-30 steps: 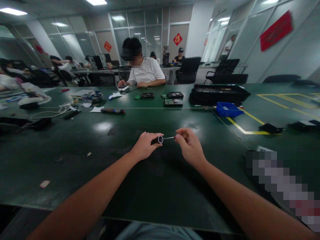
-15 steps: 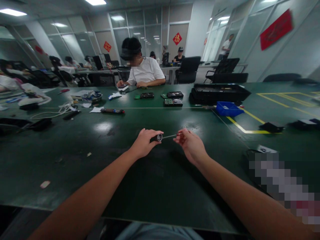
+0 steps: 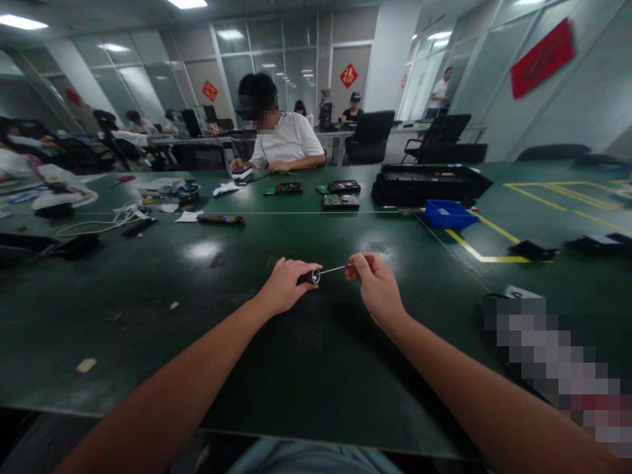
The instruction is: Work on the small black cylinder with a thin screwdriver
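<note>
Head view: dark cylinder (image 3: 308, 276) between the left grip's (image 3: 309, 275) thumb and fingers.

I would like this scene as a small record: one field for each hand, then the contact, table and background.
Left hand: grips dark cylinder, round open end facing the camera
Right hand: pinches thin tool, metal shaft pointing at the cylinder
Contact: unclear whether shaft and cylinder touch
Table: dark green; blue bin in front of large black tray
Background: person in white shirt seated across the table
</note>
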The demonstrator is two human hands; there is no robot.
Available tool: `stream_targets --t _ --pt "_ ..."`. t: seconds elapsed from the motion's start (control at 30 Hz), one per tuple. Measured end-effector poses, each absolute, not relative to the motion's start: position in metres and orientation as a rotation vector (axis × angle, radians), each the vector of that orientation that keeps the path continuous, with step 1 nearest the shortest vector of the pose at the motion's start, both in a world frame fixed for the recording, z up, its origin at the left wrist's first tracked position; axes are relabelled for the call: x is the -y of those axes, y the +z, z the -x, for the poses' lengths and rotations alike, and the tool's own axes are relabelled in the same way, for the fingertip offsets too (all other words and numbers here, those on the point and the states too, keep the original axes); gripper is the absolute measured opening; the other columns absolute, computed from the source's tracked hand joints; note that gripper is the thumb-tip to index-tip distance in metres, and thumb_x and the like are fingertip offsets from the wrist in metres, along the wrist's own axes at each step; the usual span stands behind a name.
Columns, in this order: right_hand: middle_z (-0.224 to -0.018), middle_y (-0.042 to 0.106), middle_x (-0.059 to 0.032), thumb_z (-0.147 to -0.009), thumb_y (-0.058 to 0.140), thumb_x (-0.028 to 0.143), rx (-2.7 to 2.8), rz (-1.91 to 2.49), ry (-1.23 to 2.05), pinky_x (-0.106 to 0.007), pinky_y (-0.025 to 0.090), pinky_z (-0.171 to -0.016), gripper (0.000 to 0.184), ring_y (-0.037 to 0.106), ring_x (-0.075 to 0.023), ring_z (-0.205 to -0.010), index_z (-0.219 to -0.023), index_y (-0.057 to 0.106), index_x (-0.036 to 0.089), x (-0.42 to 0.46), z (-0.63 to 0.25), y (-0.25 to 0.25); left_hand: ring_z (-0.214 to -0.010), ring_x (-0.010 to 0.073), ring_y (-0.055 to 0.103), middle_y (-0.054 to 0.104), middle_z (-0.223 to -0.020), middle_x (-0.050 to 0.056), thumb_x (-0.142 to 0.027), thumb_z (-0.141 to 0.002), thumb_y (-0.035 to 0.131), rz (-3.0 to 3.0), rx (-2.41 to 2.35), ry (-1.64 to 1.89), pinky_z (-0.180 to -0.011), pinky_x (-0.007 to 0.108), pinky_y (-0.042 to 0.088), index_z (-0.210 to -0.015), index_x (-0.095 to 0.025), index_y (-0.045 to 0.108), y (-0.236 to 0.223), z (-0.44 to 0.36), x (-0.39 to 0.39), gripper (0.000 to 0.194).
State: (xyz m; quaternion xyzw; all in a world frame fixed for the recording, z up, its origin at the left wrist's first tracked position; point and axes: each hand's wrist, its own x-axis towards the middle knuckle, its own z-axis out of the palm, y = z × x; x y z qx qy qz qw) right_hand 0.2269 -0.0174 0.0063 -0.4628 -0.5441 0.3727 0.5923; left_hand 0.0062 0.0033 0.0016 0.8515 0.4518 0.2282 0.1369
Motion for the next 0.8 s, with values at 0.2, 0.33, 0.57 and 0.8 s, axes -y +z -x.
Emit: stream_targets --t 0.2,0.33,0.57,0.8 --pt "-0.075 0.066 -0.0027 -0.096 0.053 0.043 1.396 1.145 0.754 -0.034 0.048 -0.071 0.027 0.062 -0.0177 -0.069 -0.090 0.062 0.019 0.023 -0.227 0.015 -0.121 0.0267 0.054 0.066 -0.125 0.004 -0.032 -0.091 0.066 -2.483 -1.302 0.627 -0.116 0.060 0.018 -0.133 -0.033 0.060 0.003 -0.007 -0.001 0.042" --pt "-0.075 0.067 -0.0033 -0.096 0.051 0.042 1.437 1.179 0.709 -0.035 0.047 -0.071 0.027 0.063 -0.0183 -0.070 -0.090 0.062 0.019 0.027 -0.227 0.021 -0.121 0.0275 0.054 0.066 -0.125 0.005 -0.032 -0.089 0.068 -2.481 -1.298 0.625 -0.116 0.061 0.017 -0.132 -0.033 0.061 0.002 -0.007 -0.001 0.043" --pt "-0.073 0.067 -0.0034 -0.097 0.050 0.042 1.467 1.217 0.690 -0.034 0.047 -0.070 0.027 0.063 -0.0185 -0.069 -0.089 0.061 0.019 0.028 -0.227 0.022 -0.119 0.0275 0.055 0.066 -0.123 0.005 -0.032 -0.089 0.069 -2.479 -1.287 0.627 -0.116 0.063 0.017 -0.131 -0.032 0.061 0.001 -0.007 -0.002 0.043" --pt "-0.077 0.070 -0.0033 -0.097 0.051 0.038 1.666 1.229 0.585 -0.033 0.048 -0.071 0.020 0.067 -0.0196 -0.074 -0.094 0.061 0.021 0.032 -0.227 0.027 -0.119 0.0268 0.054 0.066 -0.123 0.004 -0.030 -0.088 0.069 -2.519 -1.273 0.583 -0.117 0.063 0.015 -0.131 -0.032 0.062 0.000 -0.006 -0.003 0.044"
